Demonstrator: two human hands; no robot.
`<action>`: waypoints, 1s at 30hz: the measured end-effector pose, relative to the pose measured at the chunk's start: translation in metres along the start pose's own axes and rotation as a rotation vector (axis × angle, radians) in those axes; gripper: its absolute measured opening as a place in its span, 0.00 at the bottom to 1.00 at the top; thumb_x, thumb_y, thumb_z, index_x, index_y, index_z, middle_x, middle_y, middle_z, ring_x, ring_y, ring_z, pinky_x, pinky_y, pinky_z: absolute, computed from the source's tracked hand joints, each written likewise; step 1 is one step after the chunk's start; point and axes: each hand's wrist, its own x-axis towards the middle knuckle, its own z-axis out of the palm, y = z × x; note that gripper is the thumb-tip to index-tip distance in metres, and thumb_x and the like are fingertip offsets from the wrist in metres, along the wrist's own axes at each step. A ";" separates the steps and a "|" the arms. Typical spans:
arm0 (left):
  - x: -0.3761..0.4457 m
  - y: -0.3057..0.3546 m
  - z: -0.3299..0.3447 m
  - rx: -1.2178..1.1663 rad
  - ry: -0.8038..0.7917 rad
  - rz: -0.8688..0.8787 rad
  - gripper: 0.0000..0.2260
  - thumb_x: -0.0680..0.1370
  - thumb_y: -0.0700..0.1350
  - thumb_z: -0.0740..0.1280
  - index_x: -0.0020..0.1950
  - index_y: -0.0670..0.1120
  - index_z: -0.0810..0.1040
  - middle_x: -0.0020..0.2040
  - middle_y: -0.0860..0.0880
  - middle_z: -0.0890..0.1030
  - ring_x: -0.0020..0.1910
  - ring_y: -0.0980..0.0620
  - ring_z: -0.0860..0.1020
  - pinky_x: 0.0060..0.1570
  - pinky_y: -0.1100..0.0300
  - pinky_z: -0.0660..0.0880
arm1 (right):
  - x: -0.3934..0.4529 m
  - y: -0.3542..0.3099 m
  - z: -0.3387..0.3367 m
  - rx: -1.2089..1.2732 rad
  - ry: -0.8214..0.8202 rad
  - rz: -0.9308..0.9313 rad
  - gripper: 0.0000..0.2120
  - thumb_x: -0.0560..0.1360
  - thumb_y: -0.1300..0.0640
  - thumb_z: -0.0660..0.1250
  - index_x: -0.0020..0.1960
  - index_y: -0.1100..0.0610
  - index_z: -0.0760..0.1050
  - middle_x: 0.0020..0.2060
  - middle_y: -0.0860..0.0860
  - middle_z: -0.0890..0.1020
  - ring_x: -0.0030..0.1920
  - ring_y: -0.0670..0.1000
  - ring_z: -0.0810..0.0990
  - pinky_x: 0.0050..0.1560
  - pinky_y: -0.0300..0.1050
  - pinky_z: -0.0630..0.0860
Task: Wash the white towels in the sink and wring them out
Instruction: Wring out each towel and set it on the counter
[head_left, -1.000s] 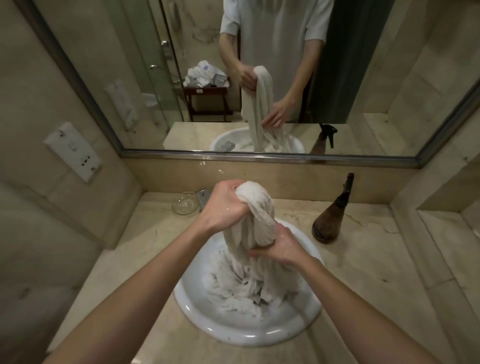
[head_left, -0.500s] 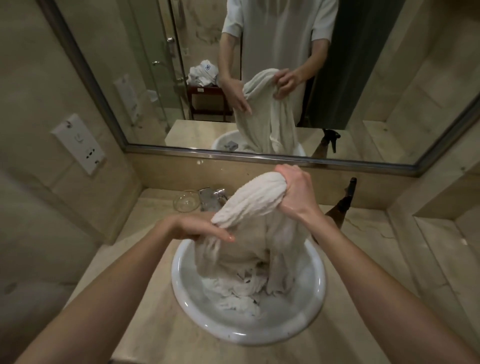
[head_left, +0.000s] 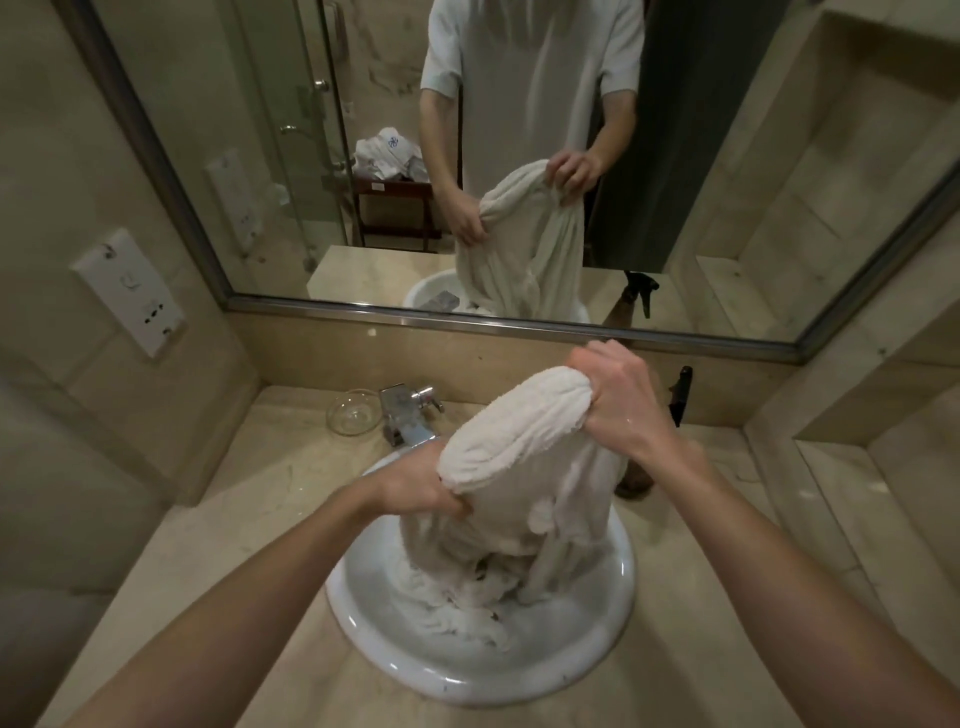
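Observation:
A wet white towel (head_left: 511, 441) is bunched into a thick roll above the round white sink (head_left: 597, 639). My right hand (head_left: 610, 387) grips its upper end, raised near the mirror's lower edge. My left hand (head_left: 421, 486) grips the lower end of the roll, just over the basin's left rim. The rest of the towel hangs down into the sink, where more white towel cloth (head_left: 457, 613) lies heaped on the bottom.
A chrome tap (head_left: 410, 410) and a clear glass dish (head_left: 353, 413) stand behind the sink on the marble counter (head_left: 223, 530). A dark spray bottle (head_left: 680, 395) stands at the back right, partly hidden by my right arm. The mirror (head_left: 519, 156) runs along the back wall.
My right hand rose from low on the towel to its top end. My left hand dropped from the top and now grips the lower end; half a second ago it lay flat.

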 end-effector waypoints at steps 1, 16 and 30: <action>0.001 0.002 -0.007 0.072 0.054 0.007 0.29 0.62 0.40 0.77 0.64 0.46 0.79 0.60 0.52 0.83 0.59 0.59 0.79 0.61 0.59 0.76 | -0.004 0.006 0.000 -0.027 -0.007 0.028 0.14 0.71 0.42 0.66 0.40 0.53 0.72 0.37 0.45 0.72 0.40 0.50 0.71 0.36 0.46 0.70; -0.020 0.152 -0.060 0.216 0.529 0.297 0.04 0.71 0.40 0.75 0.43 0.42 0.82 0.37 0.47 0.83 0.37 0.53 0.82 0.34 0.53 0.80 | -0.029 -0.012 0.039 0.725 -0.526 0.294 0.38 0.62 0.54 0.82 0.70 0.45 0.71 0.61 0.42 0.81 0.61 0.41 0.79 0.63 0.43 0.76; -0.052 0.052 -0.066 0.082 0.438 0.037 0.23 0.66 0.41 0.81 0.60 0.46 0.82 0.54 0.55 0.85 0.56 0.60 0.82 0.56 0.50 0.79 | 0.033 -0.038 0.006 0.587 -0.001 0.284 0.10 0.65 0.59 0.76 0.46 0.55 0.85 0.41 0.48 0.87 0.48 0.51 0.85 0.47 0.52 0.81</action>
